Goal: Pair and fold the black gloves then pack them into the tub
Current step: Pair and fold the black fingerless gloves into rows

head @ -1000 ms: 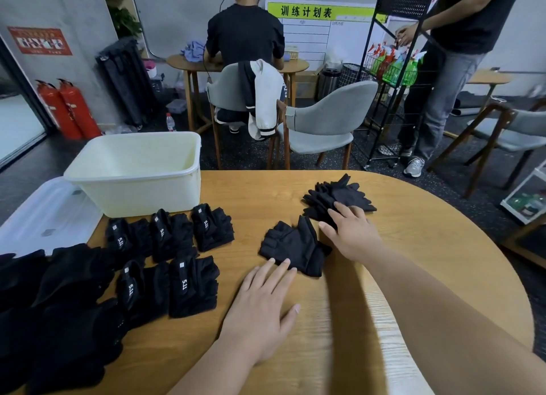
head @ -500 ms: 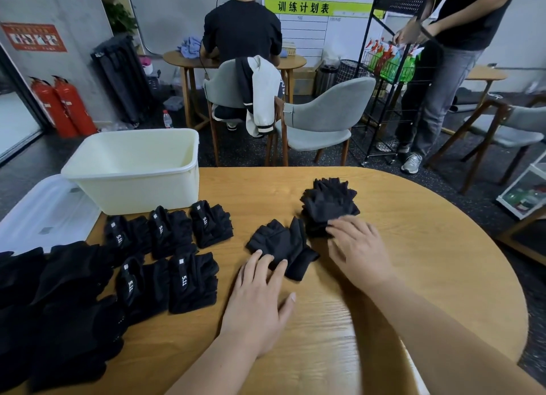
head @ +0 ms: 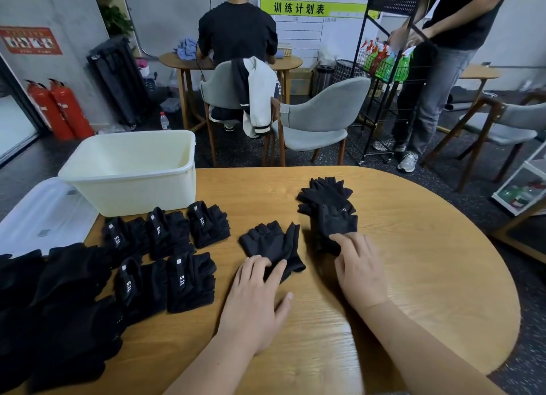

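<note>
A loose black fingerless glove (head: 270, 244) lies flat at the table's middle, and my left hand (head: 255, 294) rests its fingertips on the glove's near cuff. Right of it, my right hand (head: 359, 269) pinches the near edge of a second black glove (head: 335, 221) with bent fingers. That glove lies partly off a small pile of gloves (head: 325, 192) behind it. Several folded pairs with white labels (head: 189, 279) sit in two rows to the left. The cream tub (head: 133, 185) stands behind them, with nothing visible inside.
A heap of unfolded black gloves (head: 50, 312) fills the near left corner. The tub's clear lid (head: 41, 217) lies left of the tub. Past the round wooden table (head: 413, 276) stand grey chairs, a seated person and a standing person by a wire rack.
My right hand drew back toward me, dragging one glove off the far pile. My left hand slid forward onto the middle glove's cuff.
</note>
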A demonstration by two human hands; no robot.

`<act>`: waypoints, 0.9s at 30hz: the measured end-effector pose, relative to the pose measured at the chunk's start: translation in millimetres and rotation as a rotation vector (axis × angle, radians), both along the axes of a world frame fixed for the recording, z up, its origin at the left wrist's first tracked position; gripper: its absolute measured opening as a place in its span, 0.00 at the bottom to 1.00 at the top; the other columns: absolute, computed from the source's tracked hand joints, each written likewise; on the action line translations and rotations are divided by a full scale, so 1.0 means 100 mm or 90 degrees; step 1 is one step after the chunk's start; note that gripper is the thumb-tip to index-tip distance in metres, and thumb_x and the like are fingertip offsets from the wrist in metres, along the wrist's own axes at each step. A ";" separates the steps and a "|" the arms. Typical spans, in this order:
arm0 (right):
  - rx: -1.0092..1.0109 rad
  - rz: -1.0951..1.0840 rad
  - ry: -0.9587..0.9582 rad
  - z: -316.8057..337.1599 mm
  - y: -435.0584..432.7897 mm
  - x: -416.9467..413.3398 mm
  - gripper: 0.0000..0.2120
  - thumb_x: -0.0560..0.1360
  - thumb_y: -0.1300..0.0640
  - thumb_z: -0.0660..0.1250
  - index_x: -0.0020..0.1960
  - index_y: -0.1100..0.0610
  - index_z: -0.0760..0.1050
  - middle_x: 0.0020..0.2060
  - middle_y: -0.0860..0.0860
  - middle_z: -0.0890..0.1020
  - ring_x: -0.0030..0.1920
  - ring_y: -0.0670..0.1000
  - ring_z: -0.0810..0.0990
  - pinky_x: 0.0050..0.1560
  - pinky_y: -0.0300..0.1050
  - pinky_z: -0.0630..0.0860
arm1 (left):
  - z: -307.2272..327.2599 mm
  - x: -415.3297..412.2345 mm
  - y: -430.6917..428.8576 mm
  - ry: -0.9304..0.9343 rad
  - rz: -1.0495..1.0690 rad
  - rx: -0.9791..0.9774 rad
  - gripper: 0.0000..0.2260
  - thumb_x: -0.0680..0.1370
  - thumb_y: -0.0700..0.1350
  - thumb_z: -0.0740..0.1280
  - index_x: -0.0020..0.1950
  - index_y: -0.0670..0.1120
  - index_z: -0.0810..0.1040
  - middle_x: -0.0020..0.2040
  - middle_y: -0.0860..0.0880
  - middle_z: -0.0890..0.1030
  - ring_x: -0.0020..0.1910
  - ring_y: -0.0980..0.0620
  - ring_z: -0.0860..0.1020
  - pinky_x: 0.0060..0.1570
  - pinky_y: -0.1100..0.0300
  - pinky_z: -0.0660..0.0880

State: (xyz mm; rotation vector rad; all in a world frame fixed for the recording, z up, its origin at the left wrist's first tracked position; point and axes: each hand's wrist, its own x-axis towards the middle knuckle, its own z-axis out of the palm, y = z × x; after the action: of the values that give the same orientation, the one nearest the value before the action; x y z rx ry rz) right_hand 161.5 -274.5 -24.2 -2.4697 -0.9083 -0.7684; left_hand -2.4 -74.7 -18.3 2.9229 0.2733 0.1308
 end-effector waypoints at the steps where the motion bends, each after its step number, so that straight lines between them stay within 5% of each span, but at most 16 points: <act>1: -0.013 0.018 0.000 0.00 -0.01 -0.05 0.18 0.73 0.69 0.70 0.61 0.58 0.82 0.52 0.54 0.77 0.51 0.55 0.76 0.50 0.49 0.76 | 0.00 0.00 0.00 -0.001 0.000 0.005 0.29 0.85 0.65 0.48 0.85 0.57 0.54 0.78 0.53 0.59 0.82 0.49 0.50 0.83 0.47 0.54; 4: -0.046 0.068 0.032 -0.07 -0.04 -0.21 0.15 0.71 0.68 0.72 0.56 0.57 0.83 0.52 0.52 0.77 0.51 0.54 0.76 0.49 0.47 0.76 | 0.00 -0.01 0.00 -0.008 -0.023 0.024 0.28 0.86 0.63 0.48 0.84 0.55 0.59 0.80 0.54 0.60 0.82 0.50 0.52 0.83 0.47 0.53; 9: -0.068 0.034 0.145 -0.20 -0.09 -0.43 0.18 0.72 0.63 0.73 0.61 0.55 0.81 0.65 0.50 0.81 0.65 0.52 0.80 0.63 0.48 0.79 | -0.02 -0.01 -0.02 -0.011 -0.067 0.020 0.27 0.87 0.61 0.49 0.85 0.54 0.60 0.81 0.57 0.63 0.81 0.55 0.58 0.82 0.55 0.54; 14: -0.048 0.033 0.130 -0.14 -0.13 -0.67 0.12 0.77 0.55 0.67 0.60 0.54 0.78 0.56 0.49 0.82 0.57 0.52 0.80 0.56 0.48 0.78 | 0.04 -0.05 -0.05 0.003 -0.062 0.037 0.27 0.87 0.59 0.49 0.86 0.53 0.58 0.79 0.55 0.64 0.81 0.52 0.60 0.81 0.54 0.57; 20: -0.123 -0.009 0.119 -0.14 -0.19 -0.86 0.23 0.82 0.47 0.58 0.73 0.55 0.76 0.54 0.48 0.76 0.54 0.53 0.76 0.54 0.51 0.77 | 0.12 -0.17 -0.12 0.034 -0.076 0.083 0.28 0.87 0.61 0.49 0.85 0.52 0.60 0.78 0.51 0.65 0.80 0.49 0.59 0.81 0.52 0.57; 24: -0.162 0.014 0.111 -0.10 -0.24 -0.98 0.24 0.80 0.47 0.58 0.74 0.50 0.75 0.63 0.47 0.76 0.58 0.53 0.76 0.51 0.50 0.76 | 0.07 -0.40 -0.12 0.000 -0.082 0.079 0.24 0.86 0.60 0.51 0.79 0.53 0.70 0.69 0.53 0.70 0.71 0.50 0.67 0.77 0.51 0.64; 27: -0.205 0.048 0.094 -0.04 -0.26 -1.06 0.29 0.81 0.47 0.57 0.82 0.46 0.65 0.69 0.44 0.77 0.56 0.53 0.75 0.49 0.49 0.76 | 0.02 -0.58 -0.12 -0.066 -0.087 0.074 0.20 0.85 0.60 0.54 0.67 0.53 0.78 0.57 0.54 0.69 0.61 0.51 0.69 0.74 0.51 0.68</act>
State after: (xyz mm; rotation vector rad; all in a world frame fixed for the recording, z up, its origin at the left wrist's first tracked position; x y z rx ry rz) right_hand 55.7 -300.4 -27.9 -2.7037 -1.1358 -0.4339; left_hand -60.4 -87.0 -16.7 3.0253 0.0508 0.2843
